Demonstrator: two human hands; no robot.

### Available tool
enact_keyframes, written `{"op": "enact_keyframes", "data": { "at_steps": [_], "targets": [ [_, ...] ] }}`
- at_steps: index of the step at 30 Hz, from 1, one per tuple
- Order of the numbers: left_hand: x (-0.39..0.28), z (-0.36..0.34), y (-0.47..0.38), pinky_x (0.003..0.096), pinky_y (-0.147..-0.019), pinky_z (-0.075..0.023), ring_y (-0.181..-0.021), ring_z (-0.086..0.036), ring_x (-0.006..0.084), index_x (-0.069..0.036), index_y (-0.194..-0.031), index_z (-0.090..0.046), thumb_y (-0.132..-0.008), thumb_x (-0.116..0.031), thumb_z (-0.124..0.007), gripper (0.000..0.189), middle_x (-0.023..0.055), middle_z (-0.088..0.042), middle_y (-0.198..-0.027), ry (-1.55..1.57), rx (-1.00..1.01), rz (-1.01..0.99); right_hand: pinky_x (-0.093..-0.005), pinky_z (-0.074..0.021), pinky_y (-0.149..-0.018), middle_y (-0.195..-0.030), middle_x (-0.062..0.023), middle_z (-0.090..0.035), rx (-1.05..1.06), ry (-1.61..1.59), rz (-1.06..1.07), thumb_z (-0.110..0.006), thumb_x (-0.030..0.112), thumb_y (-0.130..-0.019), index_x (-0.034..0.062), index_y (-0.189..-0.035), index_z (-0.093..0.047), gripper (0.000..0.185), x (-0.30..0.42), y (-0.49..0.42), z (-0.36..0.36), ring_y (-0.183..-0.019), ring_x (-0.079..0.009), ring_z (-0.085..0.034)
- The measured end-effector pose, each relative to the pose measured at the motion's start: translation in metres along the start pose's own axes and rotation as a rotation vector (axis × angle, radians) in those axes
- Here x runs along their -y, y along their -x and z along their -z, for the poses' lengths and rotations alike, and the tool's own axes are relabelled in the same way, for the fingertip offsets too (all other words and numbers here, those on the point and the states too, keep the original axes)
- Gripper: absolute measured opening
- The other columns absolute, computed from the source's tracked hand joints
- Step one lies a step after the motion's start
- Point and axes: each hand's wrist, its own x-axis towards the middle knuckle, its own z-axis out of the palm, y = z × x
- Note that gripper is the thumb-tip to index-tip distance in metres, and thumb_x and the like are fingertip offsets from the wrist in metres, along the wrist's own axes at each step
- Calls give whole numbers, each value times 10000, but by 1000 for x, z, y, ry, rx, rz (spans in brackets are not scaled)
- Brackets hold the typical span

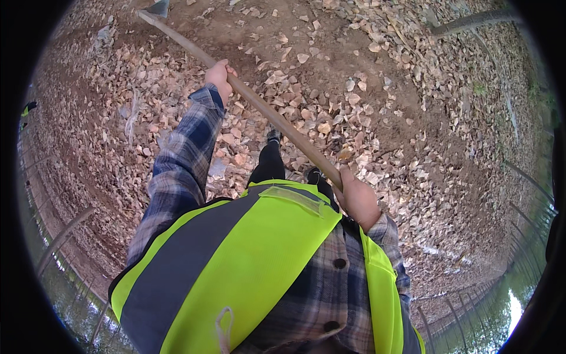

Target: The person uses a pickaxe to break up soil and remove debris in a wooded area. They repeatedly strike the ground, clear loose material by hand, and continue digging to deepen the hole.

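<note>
A long-handled hoe runs slantwise before me, from the upper left down to my waist. Its wooden handle [283,124] crosses over leaf-covered ground. The grey metal blade [159,8] is at the far end, partly cut off by the top of the view. My left hand [219,79] grips the handle about midway, with that arm stretched forward. Close to my body, my right hand [359,199] is closed around the near end. Dry fallen leaves [305,104] lie thickly beneath the handle and around my shoes.
Bare brown soil [384,79] shows among the leaves. A tree trunk [477,21] stands at the upper right, another trunk [62,239] at the lower left. Thin trunks line both sides. Part of a person in bright clothing [27,109] appears at the left rim.
</note>
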Motion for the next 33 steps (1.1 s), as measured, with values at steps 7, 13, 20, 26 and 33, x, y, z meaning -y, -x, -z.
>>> {"op": "enact_keyframes", "data": {
  "at_steps": [7, 13, 20, 26, 33],
  "targets": [
    [212, -35, 75, 325, -477, -422, -512, -457, 175, -42, -850, -457, -864, -64, -554, 100, 48, -442, -605, -300, -5, 292, -515, -473, -582, -745, -210, -623, 272, -35, -357, -608, 198, -816, 28, -1015, -425, 319, -53, 113, 19, -684, -402, -611],
    [361, -21, 219, 359, -421, -407, -455, -457, 199, -40, -927, -370, -816, -9, -521, 191, 85, -452, -637, -248, -26, 509, -511, -481, -575, -737, -205, -628, 303, 15, -534, -619, 205, -799, 33, -1012, -468, 313, -139, 269, 18, -656, -418, -608],
    [370, -15, 255, 377, -520, -443, -512, -441, 196, -33, -878, -440, -865, -47, -531, 93, 74, -437, -614, -299, -118, 530, -500, -490, -589, -718, -197, -622, 182, -62, -378, -640, 218, -777, 65, -1006, -500, 309, -240, 300, -35, -659, -398, -612],
    [254, -23, 231, 351, -539, -427, -538, -427, 191, -49, -815, -442, -859, -53, -525, 94, 65, -426, -626, -105, -26, 246, -499, -480, -592, -703, -185, -619, 41, -58, -157, -611, 221, -791, 76, -981, -506, 261, -250, 216, -53, -656, -391, -609],
    [124, -48, 182, 323, -521, -420, -525, -425, 163, -36, -789, -444, -872, -54, -527, 118, 40, -423, -610, 17, -26, -68, -487, -483, -575, -697, -183, -619, -95, -104, 95, -583, 224, -822, 77, -984, -480, 242, -194, 122, -24, -653, -377, -616]
  ]
}}
